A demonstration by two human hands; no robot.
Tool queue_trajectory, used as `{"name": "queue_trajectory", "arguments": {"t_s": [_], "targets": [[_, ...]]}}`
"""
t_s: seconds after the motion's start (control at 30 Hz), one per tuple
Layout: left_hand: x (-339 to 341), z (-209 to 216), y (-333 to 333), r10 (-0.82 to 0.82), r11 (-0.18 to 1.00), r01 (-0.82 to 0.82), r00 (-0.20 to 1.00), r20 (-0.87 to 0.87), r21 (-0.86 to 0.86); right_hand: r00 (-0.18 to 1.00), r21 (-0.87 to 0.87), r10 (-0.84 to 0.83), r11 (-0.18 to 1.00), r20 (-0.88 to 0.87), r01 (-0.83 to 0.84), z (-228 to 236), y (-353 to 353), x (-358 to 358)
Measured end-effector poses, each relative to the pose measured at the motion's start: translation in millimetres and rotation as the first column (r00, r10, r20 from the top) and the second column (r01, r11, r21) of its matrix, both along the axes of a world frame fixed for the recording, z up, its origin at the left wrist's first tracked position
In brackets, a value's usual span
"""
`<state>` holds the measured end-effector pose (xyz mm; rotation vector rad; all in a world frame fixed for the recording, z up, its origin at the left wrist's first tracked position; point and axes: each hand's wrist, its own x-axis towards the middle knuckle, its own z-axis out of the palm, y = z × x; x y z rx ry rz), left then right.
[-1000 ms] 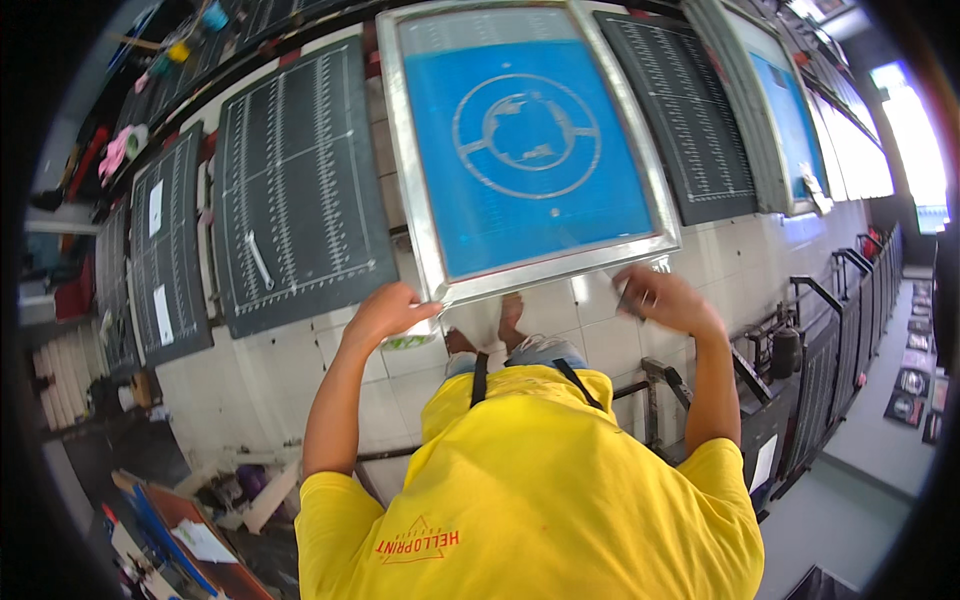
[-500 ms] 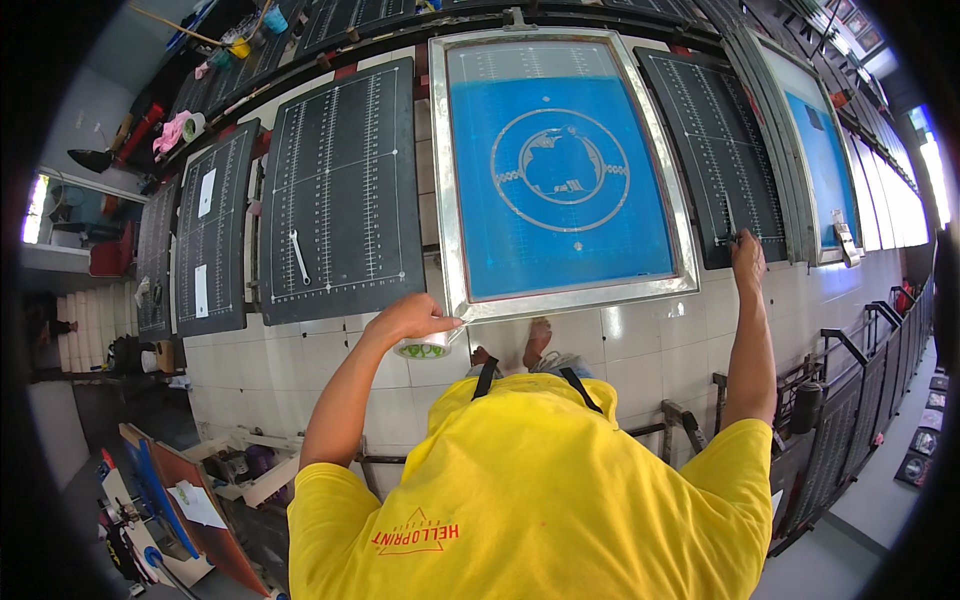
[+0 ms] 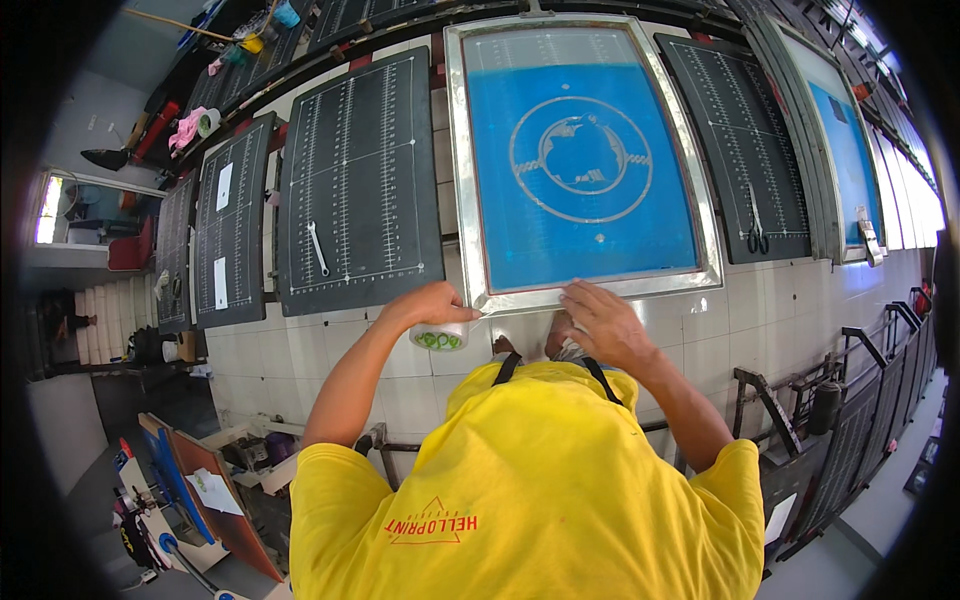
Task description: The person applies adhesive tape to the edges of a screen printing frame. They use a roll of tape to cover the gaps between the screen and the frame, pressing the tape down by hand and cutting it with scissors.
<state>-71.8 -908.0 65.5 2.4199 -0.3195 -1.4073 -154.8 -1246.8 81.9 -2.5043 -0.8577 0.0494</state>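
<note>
A screen-printing frame (image 3: 705, 205) with a metal border and blue mesh (image 3: 590, 245) lies in front of me, a ring design with a figure at its middle. My left hand (image 3: 425, 303) is closed at its near left corner, holding a roll of clear tape (image 3: 438, 337) with green marks that hangs under the fingers; the thumb points to the corner. My right hand (image 3: 605, 322) lies with fingers stretched out on the near edge of the frame, nothing in it. Scissors (image 3: 757, 230) with dark handles rest on the black board (image 3: 735, 130) to the right.
Left of the frame, a wrench (image 3: 318, 250) lies on a black printing board (image 3: 365, 160). Farther left, a board holds two white strips (image 3: 222, 283). Another screen frame (image 3: 828, 190) stands at the right. Behind me are metal racks (image 3: 770, 410) and a brown panel (image 3: 235, 510).
My right hand has let go of the scissors on the right board and moved left to the frame's near edge. My left hand stays at the corner with the tape.
</note>
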Motion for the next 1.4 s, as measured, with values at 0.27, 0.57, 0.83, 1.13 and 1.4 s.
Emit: {"name": "queue_trajectory", "arguments": {"t_s": [0.27, 0.57, 0.83, 1.13, 1.4], "targets": [[17.2, 0.1, 1.9, -0.096, 0.995, 0.095, 0.989, -0.113, -0.008, 0.999, -0.086, -0.031, 0.996, 0.024, 0.033, -10.2, 20.1, -8.1], [45.3, 16.7, 59.7, 0.048, 0.994, -0.062, 0.986, -0.157, -0.086, 0.996, -0.057, -0.08, 0.995, -0.04, 0.078, -11.0, 23.0, -10.1], [35.2, 44.5, 120.1, 0.379, 0.925, -0.269, 0.683, 0.624, -0.268, 0.961, 0.161, -0.272, 0.948, -0.043, 0.276, 8.0, 9.6, -19.2], [-9.2, -1.0, 113.4, 0.179, 0.961, -0.267, 0.388, 0.904, -0.075, 0.341, 0.36, -0.926, 0.266, -0.163, 0.894, 4.9, -128.8, -33.4], [-56.9, -1.6, 71.5, 0.558, 0.825, -0.265, 0.236, 0.796, -0.5, 0.336, 0.145, -0.932, 0.316, -0.137, 0.937, -49.4, -168.1, -34.1]]}}
